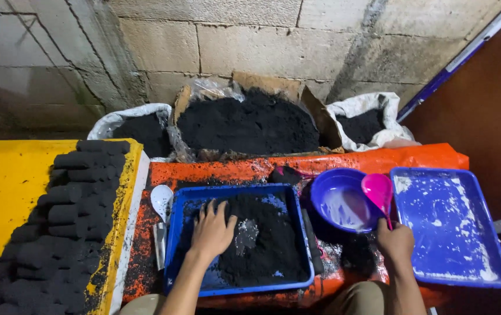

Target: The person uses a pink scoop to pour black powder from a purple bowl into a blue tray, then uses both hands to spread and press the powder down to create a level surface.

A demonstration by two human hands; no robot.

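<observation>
My left hand lies spread, palm down, on black powder in a blue rectangular tray in front of me. My right hand grips the handle of a pink scoop, whose bowl hangs over a round purple basin with a whitish liquid in it. A second blue tray, smeared with white, lies to the right of that hand. A white scoop rests just left of the powder tray.
Several black cylindrical briquettes are stacked on a yellow sheet at the left. Behind the orange-covered table stand a cardboard box and two white sacks of black powder, against a block wall.
</observation>
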